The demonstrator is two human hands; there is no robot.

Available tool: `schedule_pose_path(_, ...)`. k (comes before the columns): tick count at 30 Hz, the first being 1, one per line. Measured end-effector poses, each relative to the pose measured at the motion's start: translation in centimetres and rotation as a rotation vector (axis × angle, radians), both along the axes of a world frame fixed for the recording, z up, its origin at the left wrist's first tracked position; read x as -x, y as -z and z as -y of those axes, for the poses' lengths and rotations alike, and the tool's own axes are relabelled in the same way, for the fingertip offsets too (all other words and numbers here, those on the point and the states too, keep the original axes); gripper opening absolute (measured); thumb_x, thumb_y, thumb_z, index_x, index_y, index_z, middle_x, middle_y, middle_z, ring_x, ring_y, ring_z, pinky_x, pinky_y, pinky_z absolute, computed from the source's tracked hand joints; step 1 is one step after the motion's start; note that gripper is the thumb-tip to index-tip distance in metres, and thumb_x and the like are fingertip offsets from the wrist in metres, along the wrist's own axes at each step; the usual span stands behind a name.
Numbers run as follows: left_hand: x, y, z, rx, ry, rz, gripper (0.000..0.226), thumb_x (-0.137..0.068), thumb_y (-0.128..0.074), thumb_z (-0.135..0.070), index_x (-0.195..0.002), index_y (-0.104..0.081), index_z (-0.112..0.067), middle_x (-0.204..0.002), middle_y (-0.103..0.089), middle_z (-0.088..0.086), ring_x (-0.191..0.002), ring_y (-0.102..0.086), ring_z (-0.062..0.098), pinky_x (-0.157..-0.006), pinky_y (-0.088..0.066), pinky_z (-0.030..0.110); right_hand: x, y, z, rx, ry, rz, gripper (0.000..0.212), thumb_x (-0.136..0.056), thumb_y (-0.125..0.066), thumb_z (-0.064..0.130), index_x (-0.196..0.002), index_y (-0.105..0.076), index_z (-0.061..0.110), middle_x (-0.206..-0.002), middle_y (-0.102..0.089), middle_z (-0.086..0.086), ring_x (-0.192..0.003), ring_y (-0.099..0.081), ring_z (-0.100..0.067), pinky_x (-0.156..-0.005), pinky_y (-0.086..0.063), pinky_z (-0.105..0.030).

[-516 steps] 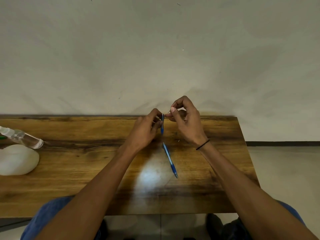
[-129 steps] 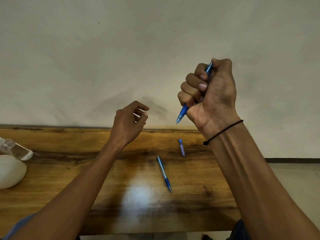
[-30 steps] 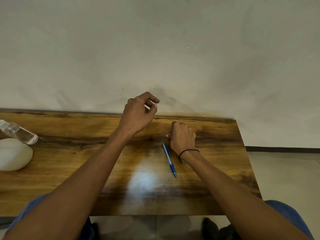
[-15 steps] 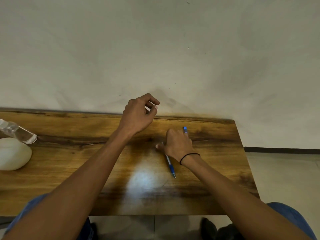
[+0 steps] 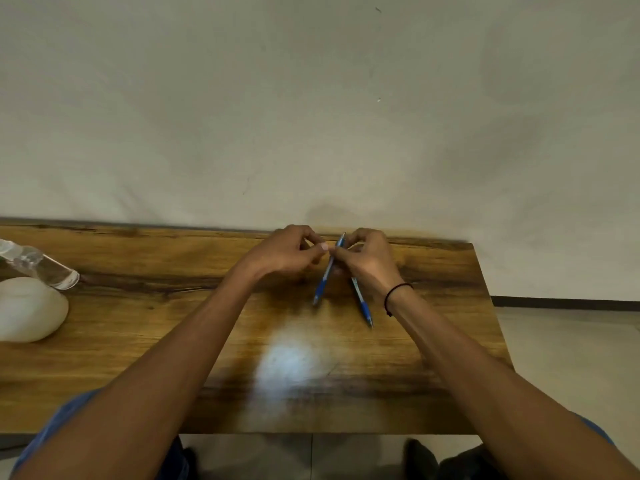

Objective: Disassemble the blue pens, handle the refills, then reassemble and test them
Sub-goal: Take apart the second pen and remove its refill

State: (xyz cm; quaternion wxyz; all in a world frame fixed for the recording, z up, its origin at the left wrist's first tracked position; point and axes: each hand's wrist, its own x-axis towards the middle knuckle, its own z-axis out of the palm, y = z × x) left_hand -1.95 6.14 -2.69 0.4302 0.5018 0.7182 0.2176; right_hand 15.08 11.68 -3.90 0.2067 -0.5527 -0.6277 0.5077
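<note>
Both hands meet over the far edge of the worktop (image 5: 138, 341), toward its right end. The right hand (image 5: 369, 259) has its fingers curled round a blue pen (image 5: 325, 271), which slants with its tip down toward the wood and its upper end poking up between the two hands. The left hand (image 5: 289, 252) brings its fingers (image 5: 322, 247) to the middle of that pen in a pinch; whether they hold a small part there or only the barrel is too small to tell. A second blue pen (image 5: 362, 303) lies flat on the worktop just under the right wrist, tip pointing to the near edge.

This looks like a joining or twisting step on the held pen. To do it well, keep the right hand steady as the anchor and let the left fingers do the turning, with the two halves in one straight line so nothing jams. Work low over the wood so a dropped small part stays near. Mind the lying pen; a nudge from the wrist could roll it.
</note>
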Motion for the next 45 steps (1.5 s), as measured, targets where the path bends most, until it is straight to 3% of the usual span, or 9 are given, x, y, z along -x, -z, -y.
schedule_pose_path(2,-0.6,0.1,0.1,0.021,0.041,0.087,0.031,-0.102,-0.069,-0.037,-0.131,-0.064,-0.027,-0.110,-0.076,-0.001,-0.096,-0.076,0.015,-0.074,-0.066,0.032,-0.5,-0.4,-0.1,0.049,0.025,-0.131,0.019,-0.090,-0.080,0.010,-0.096,-0.062,0.008,-0.078,-0.078,-0.018,-0.068,-0.079,-0.029,-0.072,-0.067,-0.051)
schedule_pose_path(4,-1.3,0.3,0.2,-0.083,0.062,-0.033,0.035,-0.096,-0.078,-0.032,-0.128,-0.066,-0.029,-0.101,-0.077,-0.008,-0.090,-0.075,0.007,-0.066,-0.060,0.024,-0.6,-0.6,-0.1,0.057,0.023,-0.180,0.017,-0.093,-0.077,0.011,-0.098,-0.061,0.008,-0.076,-0.078,-0.017,-0.067,-0.079,-0.027,-0.066,-0.067,-0.041)
schedule_pose_path(7,-2.1,0.6,0.4,-0.220,0.060,-0.196,0.037,-0.092,-0.082,-0.027,-0.126,-0.068,-0.028,-0.094,-0.080,-0.009,-0.086,-0.074,0.005,-0.076,-0.059,0.028,-0.3,-0.6,-0.1,-0.010,0.042,-0.166,0.015,-0.099,-0.070,0.016,-0.100,-0.062,0.003,-0.079,-0.077,-0.017,-0.064,-0.078,-0.024,-0.058,-0.064,-0.031)
schedule_pose_path(17,-2.2,1.0,0.6,-0.073,0.233,-0.288,0.033,-0.095,-0.078,-0.021,-0.125,-0.067,-0.030,-0.084,-0.069,-0.017,-0.078,-0.066,-0.003,-0.063,-0.046,0.019,-1.4,-0.7,-2.0,-0.156,0.234,-0.178,0.016,-0.095,-0.074,0.006,-0.079,-0.071,0.008,-0.067,-0.067,-0.008,-0.054,-0.068,-0.018,-0.065,-0.066,-0.043)
schedule_pose_path(23,-1.4,1.7,0.3,0.017,0.052,-0.235,0.036,-0.093,-0.081,-0.026,-0.126,-0.066,-0.023,-0.094,-0.078,-0.004,-0.069,-0.075,0.005,-0.069,-0.061,0.028,-1.6,0.6,-1.8,-0.544,-0.140,0.352,0.008,-0.091,-0.074,0.013,-0.086,-0.070,0.019,-0.079,-0.073,-0.001,-0.080,-0.071,-0.021,-0.071,-0.063,-0.040)
schedule_pose_path(28,-2.2,3.8,0.5,0.053,0.006,-0.343,0.046,-0.089,-0.085,-0.031,-0.130,-0.067,-0.019,-0.116,-0.075,0.002,-0.091,-0.073,0.015,-0.083,-0.062,0.035,-1.7,2.0,-1.5,-0.571,-0.306,0.638,0.010,-0.092,-0.068,0.010,-0.092,-0.065,0.020,-0.096,-0.071,-0.009,-0.094,-0.067,-0.034,-0.075,-0.059,-0.046)
schedule_pose_path(33,-2.9,5.9,0.9,-0.051,0.032,-0.499,0.055,-0.082,-0.089,-0.037,-0.128,-0.064,-0.020,-0.124,-0.069,0.005,-0.113,-0.064,0.023,-0.082,-0.052,0.034,-2.2,2.8,-1.5,-0.520,-0.335,0.705,0.009,-0.092,-0.069,0.012,-0.095,-0.065,0.018,-0.103,-0.070,-0.010,-0.099,-0.066,-0.036,-0.079,-0.057,-0.048)
schedule_pose_path(40,-3.6,6.6,1.1,-0.121,0.033,-0.553,0.058,-0.082,-0.088,-0.044,-0.126,-0.061,-0.018,-0.119,-0.069,0.006,-0.113,-0.062,0.026,-0.077,-0.043,0.034,-2.0,4.1,-0.8,-0.500,-0.371,0.735,0.011,-0.093,-0.065,0.004,-0.095,-0.061,0.015,-0.105,-0.063,-0.013,-0.097,-0.063,-0.039,-0.074,-0.056,-0.048)
schedule_pose_path(45,-3.5,5.9,0.9,-0.100,0.040,-0.557,0.062,-0.084,-0.084,-0.052,-0.129,-0.058,-0.018,-0.121,-0.068,0.007,-0.110,-0.062,0.025,-0.074,-0.041,0.034,-2.4,3.1,-1.7,-0.443,-0.376,0.711,0.015,-0.091,-0.073,0.006,-0.104,-0.066,0.010,-0.113,-0.066,-0.016,-0.104,-0.064,-0.039,-0.084,-0.058,-0.050)
